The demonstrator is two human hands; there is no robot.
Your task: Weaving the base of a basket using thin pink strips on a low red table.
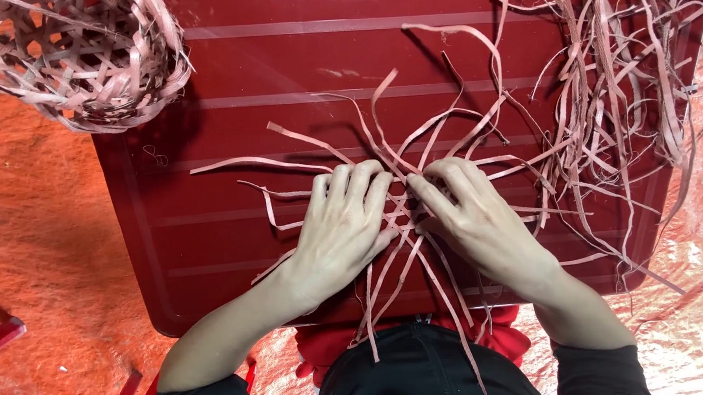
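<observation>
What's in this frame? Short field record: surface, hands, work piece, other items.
surface: dark red ridged table
left hand: palm down, fingers pressing on crossed strips
right hand: palm down, fingertips at the crossing point
work piece: flat thin strips interlaced in a star, loose ends fanning out
spare strips: loose pile at the table's right edge
basket: open-weave basket at the table's top-left corner
floor: orange sheet

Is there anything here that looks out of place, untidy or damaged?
The woven basket sits half off the red table's far left corner. The loose strip pile spills over the right edge. Left hand and right hand press the crossed strips; no damage is visible.
</observation>
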